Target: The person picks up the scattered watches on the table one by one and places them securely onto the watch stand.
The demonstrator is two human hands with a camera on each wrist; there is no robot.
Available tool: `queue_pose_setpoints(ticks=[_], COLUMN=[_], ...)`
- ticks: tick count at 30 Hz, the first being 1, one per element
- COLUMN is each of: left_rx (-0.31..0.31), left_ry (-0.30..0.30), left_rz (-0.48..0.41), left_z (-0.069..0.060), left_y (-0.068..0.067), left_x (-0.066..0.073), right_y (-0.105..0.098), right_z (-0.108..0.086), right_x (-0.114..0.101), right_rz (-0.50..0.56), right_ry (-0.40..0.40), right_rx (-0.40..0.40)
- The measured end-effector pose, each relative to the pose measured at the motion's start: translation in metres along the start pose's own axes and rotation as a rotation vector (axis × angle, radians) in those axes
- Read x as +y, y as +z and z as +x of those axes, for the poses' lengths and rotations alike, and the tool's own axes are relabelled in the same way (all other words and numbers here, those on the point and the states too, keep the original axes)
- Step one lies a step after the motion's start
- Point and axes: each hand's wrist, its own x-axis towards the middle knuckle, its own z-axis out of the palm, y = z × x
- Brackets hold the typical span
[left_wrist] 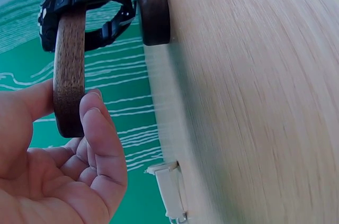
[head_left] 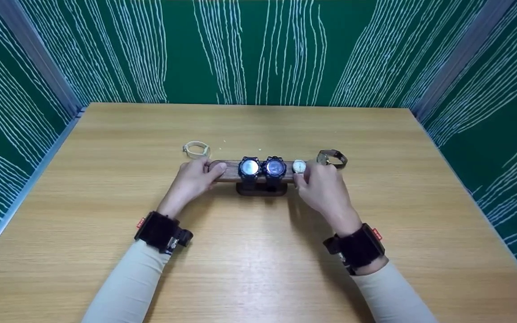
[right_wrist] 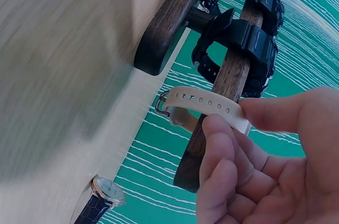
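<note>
A dark wooden watch stand [head_left: 229, 171] with a crossbar and a small base stands mid-table. Two black digital watches [head_left: 250, 168] [right_wrist: 253, 49] hang side by side on its bar. My left hand [head_left: 194, 177] pinches the bar's left end between thumb and fingers, as the left wrist view shows. Toward the bar's right end sits a pale-strapped watch [head_left: 299, 167] looped around the wood, its strap buckled. My right hand [head_left: 326, 188] pinches this strap [right_wrist: 204, 101] between thumb and forefinger. The bar's right tip shows beyond those fingers in the right wrist view.
A cream-strapped watch [head_left: 196, 149] lies on the table behind my left hand. Behind my right hand lies a dark leather-strapped watch [head_left: 333, 158] with a pale dial. Small white bits dot the wooden table [head_left: 258, 269]. Green patterned panels [head_left: 258, 54] enclose the back and sides.
</note>
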Motion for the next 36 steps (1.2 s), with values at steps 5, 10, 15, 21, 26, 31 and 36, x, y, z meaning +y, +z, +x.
queue_pose_setpoints(ticks=[5,10,15,21,26,31,36], left_rx=[0.004,0.003,-0.001,-0.015,-0.01,-0.009,-0.011], left_ry=[0.014,0.016,0.011,-0.006,-0.011,-0.005,-0.001], left_rz=[0.011,0.008,0.003,-0.006,-0.006,-0.006,0.006], left_z=[0.0003,0.0007,0.0003,0.0006,0.0002,0.0,-0.0002], left_y=[0.0007,0.001,0.0008,0.0,0.0001,-0.0003,-0.0008], left_x=[-0.0002,-0.0002,0.0005,0.001,0.0017,0.0016,0.0012], right_y=[0.0022,0.0027,0.0022,0.0015,0.0023,0.0039,0.0057], right_z=[0.0004,0.0002,0.0,0.0002,0.0008,0.0005,0.0004], right_x=[-0.0013,-0.0027,-0.0036,-0.006,-0.008,-0.0084,-0.0074], right_rz=[-0.005,0.002,0.012,0.019,0.005,0.0,-0.006], right_ry=[-0.02,-0.007,0.005,0.014,0.011,-0.006,-0.053], right_rx=[0.018,0.008,-0.015,-0.046,-0.05,-0.04,-0.006])
